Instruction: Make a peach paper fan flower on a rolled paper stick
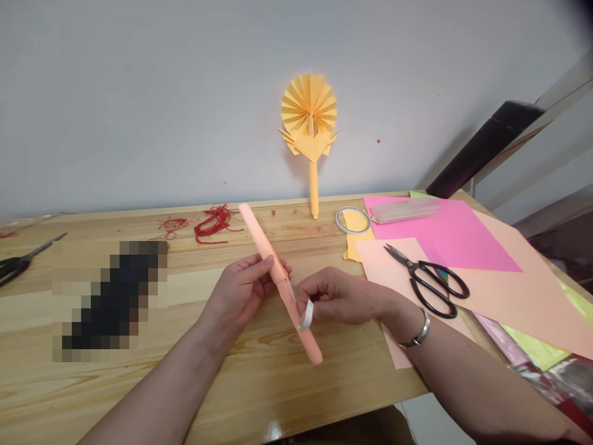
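A rolled tube of salmon-pink paper (257, 233) slants above the wooden table, its top end leaning left. My left hand (248, 284) grips it around the middle, thumb on top. Close to the tube's lower half, my right hand (331, 296) pinches a curled white strip (306, 314), which seems to be tape backing. Part of that strip runs along the tube's edge. The fingertips of my right hand are partly hidden behind the strip and the tube.
Black-handled scissors (430, 281) lie on pink and peach paper sheets (486, 238) at the right. A tape roll (353, 220), red threads (215, 222) and a yellow paper fan flower (313, 148) stand or lie near the wall. A blurred dark object (115, 296) is at the left.
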The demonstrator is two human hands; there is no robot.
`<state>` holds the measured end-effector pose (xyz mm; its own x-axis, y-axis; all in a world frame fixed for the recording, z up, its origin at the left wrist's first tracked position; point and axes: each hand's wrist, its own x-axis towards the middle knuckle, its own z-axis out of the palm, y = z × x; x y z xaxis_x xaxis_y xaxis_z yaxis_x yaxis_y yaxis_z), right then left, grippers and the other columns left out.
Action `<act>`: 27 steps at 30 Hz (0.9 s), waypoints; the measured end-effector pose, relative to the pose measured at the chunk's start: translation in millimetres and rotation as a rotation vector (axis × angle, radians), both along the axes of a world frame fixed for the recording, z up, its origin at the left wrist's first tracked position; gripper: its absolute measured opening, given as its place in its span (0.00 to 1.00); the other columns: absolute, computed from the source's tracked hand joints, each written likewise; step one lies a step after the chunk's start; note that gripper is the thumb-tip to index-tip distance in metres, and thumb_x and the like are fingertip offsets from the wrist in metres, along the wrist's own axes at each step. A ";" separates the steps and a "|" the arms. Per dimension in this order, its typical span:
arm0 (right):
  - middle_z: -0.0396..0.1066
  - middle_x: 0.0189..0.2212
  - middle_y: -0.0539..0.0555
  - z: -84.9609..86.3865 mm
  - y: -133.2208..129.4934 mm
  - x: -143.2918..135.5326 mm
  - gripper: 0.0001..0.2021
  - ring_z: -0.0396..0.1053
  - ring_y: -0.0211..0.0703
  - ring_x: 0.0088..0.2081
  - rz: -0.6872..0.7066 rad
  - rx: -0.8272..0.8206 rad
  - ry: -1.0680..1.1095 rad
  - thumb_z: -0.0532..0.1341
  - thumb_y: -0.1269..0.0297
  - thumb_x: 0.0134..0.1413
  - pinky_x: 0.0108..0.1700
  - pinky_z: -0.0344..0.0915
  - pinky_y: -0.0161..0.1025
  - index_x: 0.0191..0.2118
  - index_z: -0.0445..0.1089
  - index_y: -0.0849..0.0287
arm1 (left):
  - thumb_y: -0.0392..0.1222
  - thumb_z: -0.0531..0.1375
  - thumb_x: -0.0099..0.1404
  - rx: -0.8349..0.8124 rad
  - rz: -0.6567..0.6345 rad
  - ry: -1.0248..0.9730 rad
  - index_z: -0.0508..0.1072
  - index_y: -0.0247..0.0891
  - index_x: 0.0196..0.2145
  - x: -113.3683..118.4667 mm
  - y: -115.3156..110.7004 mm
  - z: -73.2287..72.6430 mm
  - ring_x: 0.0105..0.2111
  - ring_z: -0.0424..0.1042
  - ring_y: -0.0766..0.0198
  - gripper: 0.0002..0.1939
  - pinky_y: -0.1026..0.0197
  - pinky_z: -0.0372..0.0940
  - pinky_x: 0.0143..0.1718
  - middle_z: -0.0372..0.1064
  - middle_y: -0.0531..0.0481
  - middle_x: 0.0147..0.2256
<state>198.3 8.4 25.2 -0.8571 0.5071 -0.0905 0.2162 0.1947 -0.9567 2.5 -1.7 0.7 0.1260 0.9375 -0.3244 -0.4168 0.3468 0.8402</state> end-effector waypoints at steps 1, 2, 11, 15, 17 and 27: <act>0.66 0.25 0.49 1.9 0.4 2.1 0.05 0.63 0.34 0.29 0.092 -0.033 -0.005 0.57 0.70 0.52 0.34 0.60 0.32 0.30 0.70 0.63 | 0.36 0.61 0.57 -0.003 0.020 -0.006 0.75 0.30 0.26 -0.4 0.4 -0.3 0.27 0.71 0.64 0.07 0.62 0.66 0.32 0.73 0.45 0.25; 0.66 0.25 0.49 3.3 0.7 3.8 0.05 0.62 0.34 0.28 0.171 -0.069 -0.010 0.58 0.70 0.52 0.33 0.60 0.32 0.30 0.71 0.63 | 0.36 0.61 0.57 -0.005 0.036 -0.011 0.75 0.30 0.25 -0.8 0.9 -0.5 0.27 0.71 0.64 0.07 0.63 0.66 0.32 0.73 0.46 0.25; 0.67 0.27 0.51 -16.4 25.8 5.2 0.08 0.62 0.33 0.25 -0.886 -0.143 0.280 0.58 0.63 0.50 0.30 0.61 0.35 0.33 0.68 0.63 | 0.36 0.63 0.56 -0.066 -0.027 -0.056 0.76 0.30 0.26 4.2 -0.9 -2.5 0.26 0.71 0.65 0.05 0.64 0.67 0.31 0.73 0.46 0.24; 0.66 0.46 0.58 -29.9 33.4 5.1 0.23 0.65 0.37 0.31 -1.076 0.211 0.159 0.58 0.68 0.49 0.36 0.64 0.40 0.53 0.62 0.59 | 0.36 0.63 0.55 -0.121 -0.114 -0.093 0.76 0.30 0.27 10.7 -6.9 -0.9 0.27 0.72 0.64 0.05 0.62 0.69 0.32 0.74 0.45 0.26; 0.66 0.46 0.58 -32.4 29.5 2.1 0.20 0.66 0.37 0.32 -1.003 0.294 0.157 0.55 0.70 0.51 0.36 0.64 0.40 0.52 0.63 0.59 | 0.36 0.63 0.55 -0.148 -0.159 -0.116 0.75 0.30 0.27 13.9 -10.5 -0.8 0.26 0.72 0.64 0.05 0.62 0.69 0.32 0.73 0.46 0.25; 0.60 0.45 0.58 -4.0 -1.4 -9.2 0.20 0.56 0.44 0.49 -0.444 0.360 0.059 0.44 0.56 0.63 0.53 0.57 0.47 0.55 0.60 0.60 | 0.34 0.59 0.60 -0.136 -0.274 -0.273 0.75 0.29 0.33 18.4 -16.2 -4.9 0.28 0.72 0.65 0.06 0.62 0.69 0.33 0.72 0.47 0.27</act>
